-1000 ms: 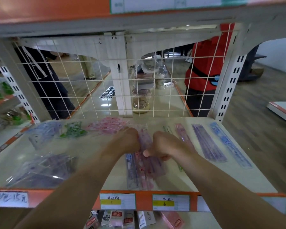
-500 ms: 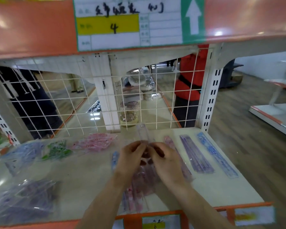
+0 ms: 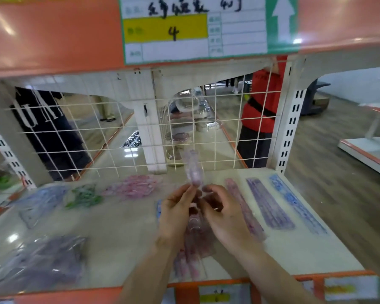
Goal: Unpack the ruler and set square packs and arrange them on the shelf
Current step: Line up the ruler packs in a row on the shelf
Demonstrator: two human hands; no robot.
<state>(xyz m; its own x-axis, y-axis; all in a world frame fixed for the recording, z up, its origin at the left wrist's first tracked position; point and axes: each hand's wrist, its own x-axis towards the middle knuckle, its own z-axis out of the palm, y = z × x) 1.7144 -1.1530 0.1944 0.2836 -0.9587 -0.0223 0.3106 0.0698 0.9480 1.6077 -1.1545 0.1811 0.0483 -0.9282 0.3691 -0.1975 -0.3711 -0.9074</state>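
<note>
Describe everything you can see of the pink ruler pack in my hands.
The pink ruler pack is a long, clear plastic sleeve with pink contents, blurred. Its top end points toward the wire back, lower end toward the shelf front. The left hand and right hand pinch it near the top, which pokes above them. Whether it touches the shelf is unclear.

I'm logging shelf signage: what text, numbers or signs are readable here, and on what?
"4": yellow band of the white paper price label on the upper orange shelf edge.
Handwriting above it: illegible.
White up arrow: label's green strip.
Lower shelf-edge tags: blurred.
White letters on black garment: unclear.
Clear pink ruler pack: print unreadable.
</note>
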